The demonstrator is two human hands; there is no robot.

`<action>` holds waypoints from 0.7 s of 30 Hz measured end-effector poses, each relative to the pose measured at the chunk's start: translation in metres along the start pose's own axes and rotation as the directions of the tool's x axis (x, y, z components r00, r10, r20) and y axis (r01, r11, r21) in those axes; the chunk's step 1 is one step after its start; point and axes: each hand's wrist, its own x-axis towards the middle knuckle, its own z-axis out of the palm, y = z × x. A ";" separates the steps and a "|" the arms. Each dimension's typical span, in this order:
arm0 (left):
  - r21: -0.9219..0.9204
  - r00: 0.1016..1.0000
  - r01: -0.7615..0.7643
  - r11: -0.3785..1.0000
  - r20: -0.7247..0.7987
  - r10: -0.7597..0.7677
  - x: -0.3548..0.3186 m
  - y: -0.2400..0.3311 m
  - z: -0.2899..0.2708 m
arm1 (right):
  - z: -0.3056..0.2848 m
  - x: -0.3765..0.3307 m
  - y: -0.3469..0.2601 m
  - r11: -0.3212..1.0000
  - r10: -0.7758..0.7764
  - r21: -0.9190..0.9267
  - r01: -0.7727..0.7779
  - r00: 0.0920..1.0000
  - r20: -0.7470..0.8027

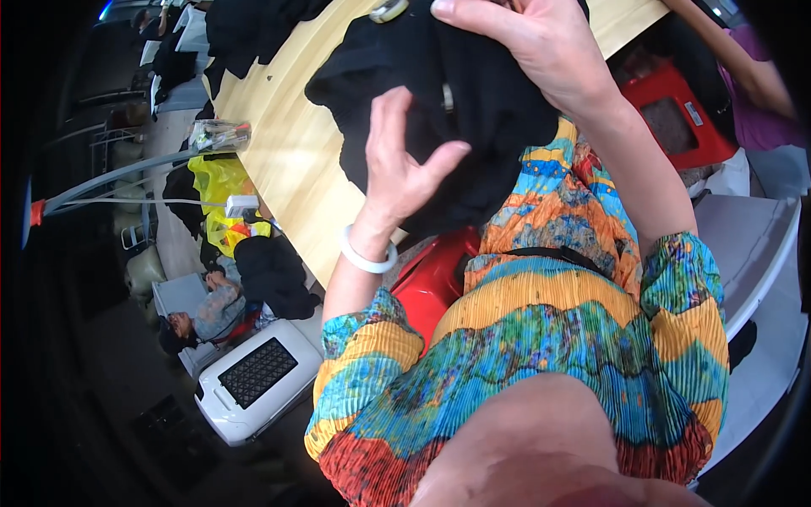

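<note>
A black cloth piece point(355, 84), perhaps a garment, lies over the near edge of the wooden table and hangs toward my lap. A small whitish mark or tag point(448, 97) shows on it. My left hand point(401, 165), with a white bangle point(367, 253) on the wrist, is over the cloth with thumb and fingers apart. At the top edge, my right hand point(549, 51) has its thumb laid along the cloth and its fingers bent around it; the frame cuts off part of those fingers. Near that thumb sits a small rounded pale-yellow object point(389, 10), partly cut off.
Pale wooden table point(279, 118); more black cloth point(253, 34) at its far left. A clear box of small tools point(221, 135) and a yellow bag point(220, 198) are by its left edge. Red stools point(676, 118) and a person's arm point(752, 76) are at right. Another person point(211, 308) sits at left.
</note>
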 end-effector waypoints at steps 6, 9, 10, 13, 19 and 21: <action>-0.736 0.855 0.419 0.532 0.123 -0.504 -0.007 0.016 -0.003 | 0.016 0.017 -0.008 0.958 0.274 -0.067 -0.280 0.958 -0.082; -0.901 0.802 0.432 0.049 0.358 -0.479 -0.006 0.030 -0.026 | 0.003 0.029 0.002 0.930 0.179 -0.310 -0.197 0.980 -0.085; -0.904 0.802 0.424 0.054 0.347 -0.487 -0.009 0.032 -0.029 | -0.001 0.032 0.007 0.871 0.140 -0.467 -0.151 0.988 -0.059; -0.901 0.793 0.431 -0.050 0.405 -0.455 -0.005 0.034 -0.020 | -0.012 0.022 0.048 0.867 0.230 -0.422 -0.264 0.964 -0.131; -0.884 0.764 0.467 -0.012 0.410 -0.499 -0.012 0.023 -0.010 | -0.015 -0.024 0.031 0.717 0.272 -0.567 -0.407 0.911 -0.310; -0.887 0.759 0.461 -0.001 0.395 -0.517 -0.013 0.021 -0.009 | -0.012 -0.035 0.025 0.617 0.381 -0.632 -0.470 0.880 -0.283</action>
